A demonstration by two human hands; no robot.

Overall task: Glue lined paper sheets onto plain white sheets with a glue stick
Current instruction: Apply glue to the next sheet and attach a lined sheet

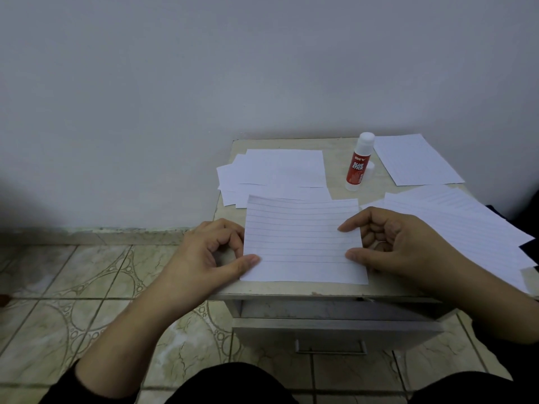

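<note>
You've got the lined sheet [303,240] lying lines-up at the near edge of the small table [338,158], w/ both hands on it. Your left hand [213,252] pinches the sheet's left edge, thumb on top near the bottom corner, the other fingers curled at the edge. Your right hand [388,243] grips the right edge, index tip and thumb pressing on the paper, remaining fingers curled. Holding at both sides probably serves to square it up or press it flat; can't tell whether a plain sheet lies under it, or whether glue's been applied.

The glue stick [357,164] stands upright at the far side, just right of centre, well apart from both hands. A white cap-like thing sits just behind its base, so it may be open; not sure. Standing there, it's clear of the work area but reachable.

Far left, a loose pile of plain sheets [280,170] overlaps itself, touching the far edge of your sheet. More lined sheets [455,217] fan out to the right, plus one sheet [417,158] at the far right corner. Sorted piles on each side look like supply vs. done, though which is which isn't clear.
</note>
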